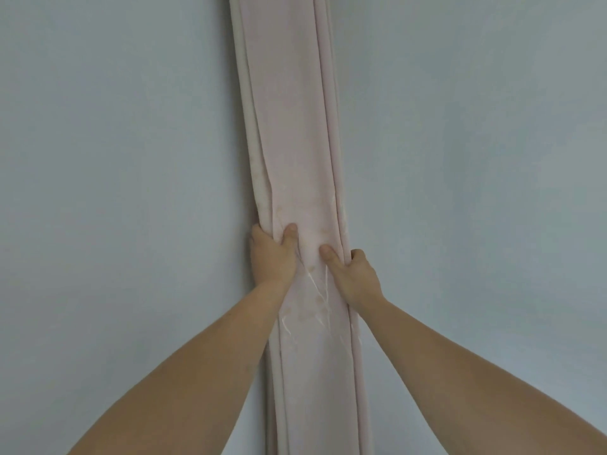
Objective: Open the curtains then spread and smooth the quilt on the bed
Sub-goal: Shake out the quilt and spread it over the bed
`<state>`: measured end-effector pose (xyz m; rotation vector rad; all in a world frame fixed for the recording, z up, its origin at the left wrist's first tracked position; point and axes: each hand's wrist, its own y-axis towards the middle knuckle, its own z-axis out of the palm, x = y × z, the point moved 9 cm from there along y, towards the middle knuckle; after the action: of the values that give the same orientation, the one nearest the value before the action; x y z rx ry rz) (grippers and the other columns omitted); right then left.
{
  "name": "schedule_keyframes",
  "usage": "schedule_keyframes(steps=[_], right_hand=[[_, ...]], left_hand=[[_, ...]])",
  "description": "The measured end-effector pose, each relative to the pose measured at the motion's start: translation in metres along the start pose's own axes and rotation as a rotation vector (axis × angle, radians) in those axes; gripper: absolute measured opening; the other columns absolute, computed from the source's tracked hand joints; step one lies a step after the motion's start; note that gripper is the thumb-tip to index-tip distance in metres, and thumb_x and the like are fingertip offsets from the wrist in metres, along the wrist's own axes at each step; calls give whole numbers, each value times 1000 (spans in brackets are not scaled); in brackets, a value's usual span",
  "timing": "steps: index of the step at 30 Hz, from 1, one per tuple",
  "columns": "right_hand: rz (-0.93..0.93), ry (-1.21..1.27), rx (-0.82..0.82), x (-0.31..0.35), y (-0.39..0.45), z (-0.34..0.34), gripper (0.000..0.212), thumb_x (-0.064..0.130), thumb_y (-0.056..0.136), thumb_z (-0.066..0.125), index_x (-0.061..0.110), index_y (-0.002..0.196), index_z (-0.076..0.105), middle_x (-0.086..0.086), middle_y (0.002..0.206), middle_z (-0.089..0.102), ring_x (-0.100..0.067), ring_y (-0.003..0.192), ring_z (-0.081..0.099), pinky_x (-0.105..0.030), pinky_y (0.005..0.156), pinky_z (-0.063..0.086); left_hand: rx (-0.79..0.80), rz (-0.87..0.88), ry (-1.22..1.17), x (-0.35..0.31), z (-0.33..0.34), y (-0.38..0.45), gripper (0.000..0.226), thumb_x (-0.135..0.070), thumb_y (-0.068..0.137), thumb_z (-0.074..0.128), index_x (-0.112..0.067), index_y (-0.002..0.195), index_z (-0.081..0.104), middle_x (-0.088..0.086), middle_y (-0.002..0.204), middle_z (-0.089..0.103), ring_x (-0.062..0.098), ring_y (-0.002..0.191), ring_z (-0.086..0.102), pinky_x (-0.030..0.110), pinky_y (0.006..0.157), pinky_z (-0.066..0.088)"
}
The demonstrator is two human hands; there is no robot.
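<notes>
Pink curtain (295, 152) hangs bunched against the pale blue wall (115, 159); my left hand (272, 254) clutches its left edge, my right hand (353, 274) its right, forearms angled inward.

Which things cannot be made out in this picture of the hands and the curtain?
Head view:
- Top and bottom of the gathered pale pink fabric curtain: cut off by the frame edges.
- Fingers of the left hand and right hand: mostly wrapped behind the curtain.
- Window, bed and quilt: out of view; only the plain grey-blue wall shows.
</notes>
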<state>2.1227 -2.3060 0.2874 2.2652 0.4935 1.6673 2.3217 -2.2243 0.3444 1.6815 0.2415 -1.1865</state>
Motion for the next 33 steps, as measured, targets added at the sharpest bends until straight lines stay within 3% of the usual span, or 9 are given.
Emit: schedule_keyframes(steps=[4, 6, 9, 13, 18, 24, 28, 31, 33], right_hand=[[26, -48, 38, -5, -61, -8, 97, 82, 87, 57, 13, 151, 38, -2, 139, 61, -24, 119, 64, -37, 92, 52], [29, -82, 52, -10, -102, -18, 100, 83, 87, 56, 17, 159, 32, 0, 149, 54, -22, 128, 60, -36, 98, 49], [64, -136, 21, -33, -174, -42, 95, 83, 87, 54, 23, 158, 35, 5, 150, 52, -17, 129, 58, -38, 106, 48], [206, -208, -66, -89, -275, -79, 77, 74, 96, 51, 23, 152, 46, 10, 149, 55, -12, 128, 57, -32, 102, 43], [412, -330, -165, -157, -402, -144, 69, 69, 99, 51, 22, 149, 51, 5, 150, 57, -16, 130, 58, -33, 100, 41], [528, -401, -259, -195, -497, -233, 66, 64, 101, 53, 20, 151, 51, 4, 151, 57, -18, 133, 57, -29, 98, 37], [647, -413, -282, -245, -566, -295, 63, 58, 104, 54, 17, 152, 51, 0, 152, 55, -21, 135, 55, -28, 99, 37], [772, -413, -321, -286, -614, -341, 60, 56, 102, 54, 18, 148, 53, -1, 139, 62, -24, 121, 62, -33, 94, 44], [846, -397, -329, -312, -648, -370, 49, 58, 99, 53, 24, 135, 58, 6, 123, 63, -18, 101, 63, -32, 80, 46]], left_hand=[[9, 21, 133, 11, -32, -62, 95, -43, 87, 78, -10, 160, 28, 16, 160, 38, 33, 147, 37, 45, 121, 31], [11, 41, 184, 10, -48, -97, 105, -40, 88, 78, -12, 165, 13, 14, 170, 20, 31, 155, 23, 47, 127, 20], [50, 148, 161, -1, -67, -162, 101, -25, 90, 73, -15, 167, 9, 9, 175, 5, 25, 160, 9, 52, 129, 8], [313, 355, 37, -18, -70, -266, 82, -15, 100, 59, -21, 167, 11, -3, 175, -4, 5, 157, -12, 42, 129, -7], [657, 236, -71, 8, -59, -406, 76, -18, 103, 57, -22, 166, 15, -5, 175, 7, 9, 161, 0, 41, 131, 1], [934, -5, -19, 39, -22, -527, 79, -30, 104, 59, -31, 166, 11, -10, 174, 12, 15, 160, 9, 41, 131, 13], [1138, -77, 20, 41, 15, -620, 76, -29, 103, 59, -24, 166, 17, -6, 171, 23, 17, 158, 20, 36, 128, 20], [1287, -121, 63, 38, 44, -688, 74, -31, 102, 58, -22, 166, 21, -5, 170, 27, 17, 156, 25, 36, 126, 24], [1375, -145, 76, 32, 59, -737, 73, -31, 102, 58, -22, 165, 22, -4, 170, 28, 18, 155, 26, 35, 124, 25]])
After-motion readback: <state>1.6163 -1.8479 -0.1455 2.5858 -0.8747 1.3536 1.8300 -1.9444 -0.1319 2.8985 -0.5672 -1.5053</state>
